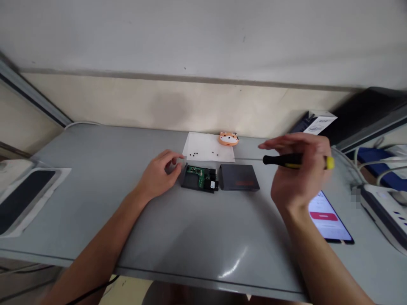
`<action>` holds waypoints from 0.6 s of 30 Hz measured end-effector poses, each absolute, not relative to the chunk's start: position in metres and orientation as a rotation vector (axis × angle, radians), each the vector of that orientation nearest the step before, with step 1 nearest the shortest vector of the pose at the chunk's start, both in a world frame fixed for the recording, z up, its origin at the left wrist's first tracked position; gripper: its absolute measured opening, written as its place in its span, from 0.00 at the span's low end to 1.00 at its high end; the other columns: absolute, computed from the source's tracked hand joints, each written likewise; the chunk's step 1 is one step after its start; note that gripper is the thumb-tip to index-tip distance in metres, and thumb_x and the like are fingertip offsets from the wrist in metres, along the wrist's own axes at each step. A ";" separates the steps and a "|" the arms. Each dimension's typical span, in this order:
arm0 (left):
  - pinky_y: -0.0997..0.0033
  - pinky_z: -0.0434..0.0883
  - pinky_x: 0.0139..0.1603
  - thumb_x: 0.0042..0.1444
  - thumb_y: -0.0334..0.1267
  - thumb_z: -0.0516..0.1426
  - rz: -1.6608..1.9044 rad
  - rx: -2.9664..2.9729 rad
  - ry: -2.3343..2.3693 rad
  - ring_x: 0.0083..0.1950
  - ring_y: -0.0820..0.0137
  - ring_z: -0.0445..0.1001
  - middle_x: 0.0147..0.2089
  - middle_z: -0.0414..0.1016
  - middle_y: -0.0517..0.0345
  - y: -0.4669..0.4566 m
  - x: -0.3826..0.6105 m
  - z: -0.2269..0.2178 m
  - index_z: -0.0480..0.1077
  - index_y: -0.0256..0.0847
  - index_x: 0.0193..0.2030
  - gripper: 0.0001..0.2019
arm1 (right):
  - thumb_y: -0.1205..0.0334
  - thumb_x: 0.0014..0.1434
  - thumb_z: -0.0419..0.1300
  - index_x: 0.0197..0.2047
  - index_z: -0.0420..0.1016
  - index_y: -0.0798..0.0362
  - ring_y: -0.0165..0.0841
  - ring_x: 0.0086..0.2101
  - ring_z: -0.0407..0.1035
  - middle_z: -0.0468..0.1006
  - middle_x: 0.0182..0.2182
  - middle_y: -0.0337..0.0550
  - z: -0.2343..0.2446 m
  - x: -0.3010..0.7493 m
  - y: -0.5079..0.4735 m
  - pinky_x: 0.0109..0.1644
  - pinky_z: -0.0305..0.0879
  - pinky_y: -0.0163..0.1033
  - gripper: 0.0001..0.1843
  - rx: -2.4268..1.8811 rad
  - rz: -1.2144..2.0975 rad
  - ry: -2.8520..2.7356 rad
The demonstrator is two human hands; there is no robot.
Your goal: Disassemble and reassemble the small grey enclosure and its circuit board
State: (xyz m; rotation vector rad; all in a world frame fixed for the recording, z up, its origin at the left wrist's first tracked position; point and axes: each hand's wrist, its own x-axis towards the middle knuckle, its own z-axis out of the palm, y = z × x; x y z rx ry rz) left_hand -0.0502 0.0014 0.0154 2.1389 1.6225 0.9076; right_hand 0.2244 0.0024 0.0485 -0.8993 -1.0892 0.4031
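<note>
My left hand rests on the grey table, fingers curled loosely, its fingertips beside the left edge of an opened black device with a green circuit board showing. Nothing is in that hand. My right hand hovers above the table to the right, closed around a screwdriver with a black and yellow handle that lies across it, pointing left. The hand is blurred by motion. A black cover lies just right of the opened device.
A white paper sheet with several small black screws lies behind the device, an orange animal-shaped item at its corner. A lit phone lies at right, a power strip and cables farther right, a dark tablet at left.
</note>
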 end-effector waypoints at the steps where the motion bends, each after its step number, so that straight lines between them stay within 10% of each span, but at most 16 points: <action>1: 0.63 0.75 0.47 0.66 0.43 0.52 0.911 2.171 1.594 0.41 0.65 0.75 0.42 0.77 0.53 0.001 -0.047 0.019 0.77 0.42 0.51 0.16 | 0.44 0.71 0.50 0.34 0.74 0.48 0.34 0.25 0.71 0.74 0.25 0.40 0.049 0.226 0.005 0.29 0.65 0.41 0.22 -0.932 0.453 -1.015; 6: 0.49 0.65 0.70 0.65 0.48 0.60 0.560 2.408 1.251 0.65 0.52 0.72 0.64 0.76 0.48 0.002 -0.025 0.033 0.71 0.44 0.66 0.24 | 0.33 0.67 0.54 0.29 0.71 0.50 0.28 0.17 0.60 0.65 0.18 0.34 0.036 0.226 0.016 0.20 0.52 0.36 0.30 -1.238 0.591 -0.896; 18: 0.45 0.56 0.75 0.62 0.45 0.66 0.530 2.394 1.189 0.66 0.53 0.75 0.65 0.78 0.51 0.002 -0.018 0.009 0.66 0.48 0.70 0.30 | 0.27 0.63 0.56 0.38 0.75 0.51 0.29 0.23 0.67 0.71 0.21 0.34 0.020 0.222 0.015 0.22 0.63 0.33 0.32 -1.406 0.707 -1.246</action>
